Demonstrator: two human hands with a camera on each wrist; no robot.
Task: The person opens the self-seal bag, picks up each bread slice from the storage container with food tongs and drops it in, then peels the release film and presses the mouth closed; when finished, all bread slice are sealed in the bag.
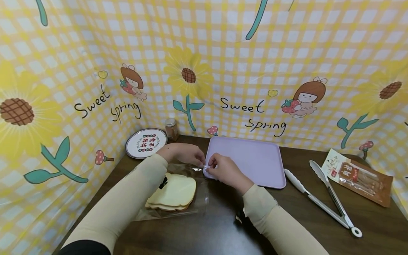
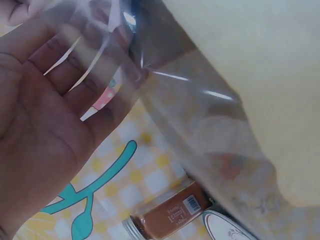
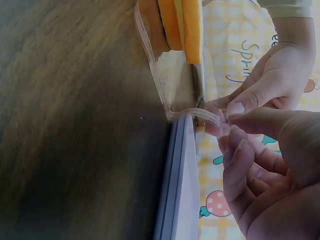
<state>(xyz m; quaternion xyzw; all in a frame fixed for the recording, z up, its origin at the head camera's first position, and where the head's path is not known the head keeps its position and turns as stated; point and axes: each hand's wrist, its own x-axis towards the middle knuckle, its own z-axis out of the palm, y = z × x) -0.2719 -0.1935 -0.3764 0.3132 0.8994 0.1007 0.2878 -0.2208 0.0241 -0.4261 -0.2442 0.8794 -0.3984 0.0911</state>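
Observation:
A clear plastic bag lies on the table with slices of white bread in it, their crusts showing in the right wrist view. My left hand reaches over the bag's far side and pinches its edge between thumb and forefinger. Facing it, my right hand pinches the same edge with thumb and fingertips, right by the left fingertips. A pale strip runs along the bag's mouth up to both hands. In the left wrist view the left hand's other fingers stretch out behind the clear film.
A lilac tray lies just beyond the right hand. Metal tongs rest spread to its right, beside a brown food packet. At the back left are a white printed plate and a small jar. Patterned cloth hangs behind.

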